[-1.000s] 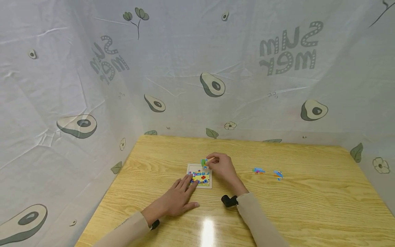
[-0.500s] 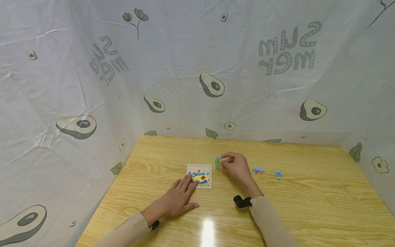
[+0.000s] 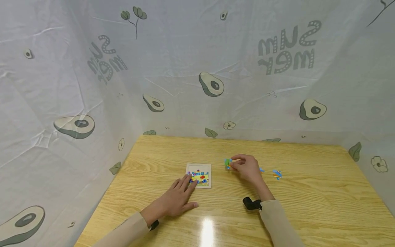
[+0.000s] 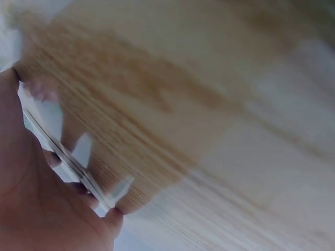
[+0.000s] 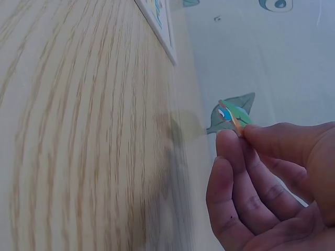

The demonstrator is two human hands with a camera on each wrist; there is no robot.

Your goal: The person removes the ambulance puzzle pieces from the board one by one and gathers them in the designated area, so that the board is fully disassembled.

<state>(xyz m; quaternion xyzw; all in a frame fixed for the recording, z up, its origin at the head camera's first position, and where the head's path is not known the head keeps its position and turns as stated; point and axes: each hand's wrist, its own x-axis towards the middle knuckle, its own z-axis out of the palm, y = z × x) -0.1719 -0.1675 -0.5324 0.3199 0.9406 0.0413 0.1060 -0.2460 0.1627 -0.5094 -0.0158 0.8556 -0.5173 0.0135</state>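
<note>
A small square jigsaw puzzle tray [image 3: 199, 166] with a pale frame lies on the table, its lower part filled with a yellow ambulance picture. My left hand [image 3: 177, 198] rests with spread fingers across the tray's left side, covering part of the picture. To the right of the tray, my right hand [image 3: 248, 168] pinches a green and blue puzzle piece [image 3: 227, 162] between thumb and fingers. In the right wrist view that puzzle piece [image 5: 234, 116] shows nearly edge-on above the fingertips. The left wrist view shows the tray's edge [image 4: 68, 159] beyond the palm.
Another blue and orange puzzle piece [image 3: 277, 174] lies right of the right hand. One more puzzle piece [image 3: 261, 170] is mostly hidden behind that hand. The wooden table [image 3: 324, 199] ends at a printed curtain [image 3: 247, 103] at the back and sides.
My right hand has moved right, away from the tray, carrying the green and blue puzzle piece, and now overlaps a loose piece. My left hand stays on the tray.
</note>
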